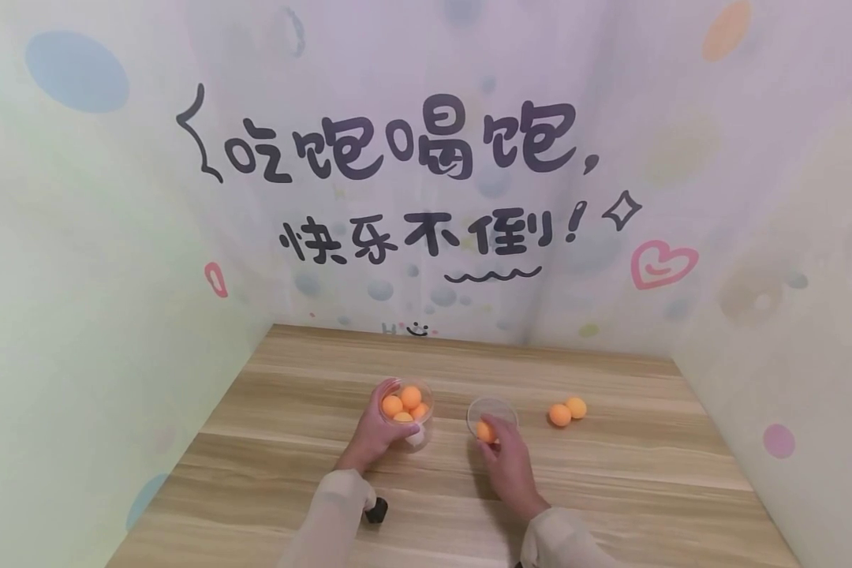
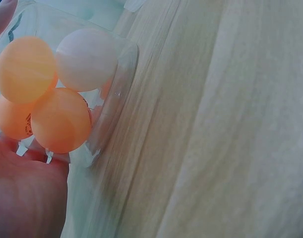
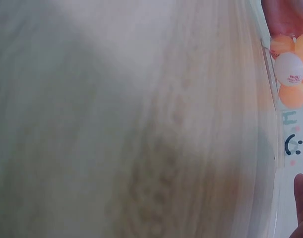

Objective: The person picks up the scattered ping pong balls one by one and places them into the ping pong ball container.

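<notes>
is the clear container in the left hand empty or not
Not empty: orange balls and a white ball show inside the clear container.

Hands (image 1: 375,432) (image 1: 510,467): two
Clear round pieces (image 1: 431,409) (image 1: 517,415): two
White ball (image 3: 289,69): one
Orange balls (image 1: 411,396) beside it: at least four
Other orange balls (image 1: 486,431) (image 1: 559,415) (image 1: 576,408): three

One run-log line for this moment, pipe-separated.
Left hand: grips clear container, orange and white balls inside | Right hand: holds orange ball near clear round piece | Table: two loose orange balls
</notes>
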A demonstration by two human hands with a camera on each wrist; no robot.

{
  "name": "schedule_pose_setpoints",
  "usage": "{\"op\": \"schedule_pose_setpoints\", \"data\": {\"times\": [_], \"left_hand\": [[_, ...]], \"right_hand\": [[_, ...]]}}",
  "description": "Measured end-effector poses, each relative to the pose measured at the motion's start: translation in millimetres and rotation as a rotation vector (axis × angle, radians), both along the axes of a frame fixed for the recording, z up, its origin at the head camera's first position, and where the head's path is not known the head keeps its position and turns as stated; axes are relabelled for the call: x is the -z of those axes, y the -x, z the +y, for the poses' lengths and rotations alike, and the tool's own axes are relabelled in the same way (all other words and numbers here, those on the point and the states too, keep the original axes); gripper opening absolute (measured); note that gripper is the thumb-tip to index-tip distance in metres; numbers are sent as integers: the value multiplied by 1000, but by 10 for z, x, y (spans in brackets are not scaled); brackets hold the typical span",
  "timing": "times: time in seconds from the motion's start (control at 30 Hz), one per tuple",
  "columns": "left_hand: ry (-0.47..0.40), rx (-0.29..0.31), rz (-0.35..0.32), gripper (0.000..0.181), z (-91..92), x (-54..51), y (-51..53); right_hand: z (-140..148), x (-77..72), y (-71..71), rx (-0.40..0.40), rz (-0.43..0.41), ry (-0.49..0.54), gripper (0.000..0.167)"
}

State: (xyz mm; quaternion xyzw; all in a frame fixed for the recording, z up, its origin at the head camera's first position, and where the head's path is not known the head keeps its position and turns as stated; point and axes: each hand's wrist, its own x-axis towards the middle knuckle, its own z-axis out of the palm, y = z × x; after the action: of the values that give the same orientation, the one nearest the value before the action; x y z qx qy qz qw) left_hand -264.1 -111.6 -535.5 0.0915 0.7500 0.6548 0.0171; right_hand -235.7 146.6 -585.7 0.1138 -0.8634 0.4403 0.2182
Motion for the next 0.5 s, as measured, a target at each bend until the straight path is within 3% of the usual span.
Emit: {"op": "schedule_pose_setpoints", "data": {"times": [0.1, 0.33, 0.5], "left_hand": [[-6, -3, 1, 94, 0, 12, 6], [-18, -28, -2, 99, 4, 315, 168], [-17, -47, 9, 97, 7, 351, 178]], "right_hand": [[-41, -15, -13, -11, -24, 22, 42], [-111, -12, -26, -36, -2, 59, 44], [-150, -23, -36, -49, -2, 71, 44]]}}
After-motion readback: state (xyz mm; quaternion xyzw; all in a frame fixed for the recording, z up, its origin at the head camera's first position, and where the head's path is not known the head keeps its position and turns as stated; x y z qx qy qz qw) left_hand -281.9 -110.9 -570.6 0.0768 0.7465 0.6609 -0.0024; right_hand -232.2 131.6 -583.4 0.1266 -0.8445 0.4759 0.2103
